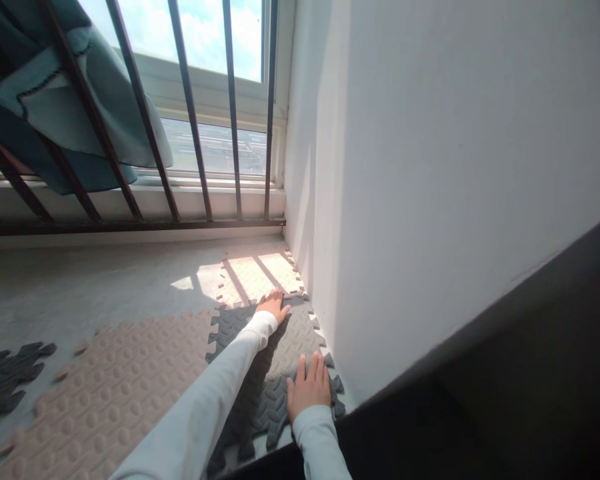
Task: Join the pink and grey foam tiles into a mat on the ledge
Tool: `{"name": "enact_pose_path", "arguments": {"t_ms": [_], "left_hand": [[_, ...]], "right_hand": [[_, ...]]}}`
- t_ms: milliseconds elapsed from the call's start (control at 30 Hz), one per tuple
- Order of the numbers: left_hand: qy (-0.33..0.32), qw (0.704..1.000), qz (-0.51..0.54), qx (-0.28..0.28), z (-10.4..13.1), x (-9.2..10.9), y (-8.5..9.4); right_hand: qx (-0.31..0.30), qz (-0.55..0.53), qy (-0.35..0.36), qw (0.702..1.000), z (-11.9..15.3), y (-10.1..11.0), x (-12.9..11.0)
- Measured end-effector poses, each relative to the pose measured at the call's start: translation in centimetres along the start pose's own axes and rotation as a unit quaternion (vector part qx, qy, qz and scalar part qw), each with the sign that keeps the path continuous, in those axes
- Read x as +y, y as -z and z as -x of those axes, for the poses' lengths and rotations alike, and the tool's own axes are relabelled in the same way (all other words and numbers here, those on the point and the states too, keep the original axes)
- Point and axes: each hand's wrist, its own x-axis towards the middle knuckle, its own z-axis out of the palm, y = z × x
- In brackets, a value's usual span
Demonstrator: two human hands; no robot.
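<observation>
Pressing down a grey foam mat tile (280, 353) in the floor corner by the white wall (430, 200). Left hand (274, 305) stretched forward, flat on the seam with the sunlit beige tile (255, 273); right hand (309, 389) flat, fingers spread, on the near toothed edge — neither gripping anything. Next, probably — firm pushing along the interlocking teeth. Tight against the wall on the right; open concrete floor (80, 287) and a large beige mat (115, 387) to the left.

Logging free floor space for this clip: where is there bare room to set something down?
Bare concrete floor lies open between the window sill and the beige mat. It is crowded along the wall: left hand and right hand press flat on the dark grey mat.
</observation>
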Motion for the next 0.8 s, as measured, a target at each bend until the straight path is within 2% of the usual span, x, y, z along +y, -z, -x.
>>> {"name": "enact_pose_path", "arguments": {"t_ms": [133, 300, 467, 533, 633, 800], "left_hand": [[-0.010, 1.000, 0.017, -0.024, -0.7, 1.3, -0.4], [-0.001, 1.000, -0.001, 0.010, -1.3, 2.4, -0.7], [-0.002, 0.998, 0.058, -0.002, -2.0, 4.2, -1.0], [-0.009, 0.999, 0.050, 0.013, -2.0, 4.7, -1.5], [-0.023, 0.999, 0.038, 0.028, -2.2, 4.6, -2.0], [-0.057, 0.998, 0.028, -0.028, -1.8, 2.3, -1.6]], "right_hand": [[0.003, -0.009, -0.005, 1.000, 0.1, 0.1, 0.0], [-0.010, -0.021, -0.013, 1.000, 0.0, 0.0, -0.1], [-0.034, -0.032, -0.021, 0.999, -0.4, -1.0, 0.0], [-0.033, -0.032, -0.021, 0.999, -0.6, -1.4, 0.0], [-0.033, -0.029, -0.018, 0.999, -0.7, -1.8, 0.0], [-0.017, -0.017, -0.013, 1.000, -0.5, -1.4, 0.1]]}}
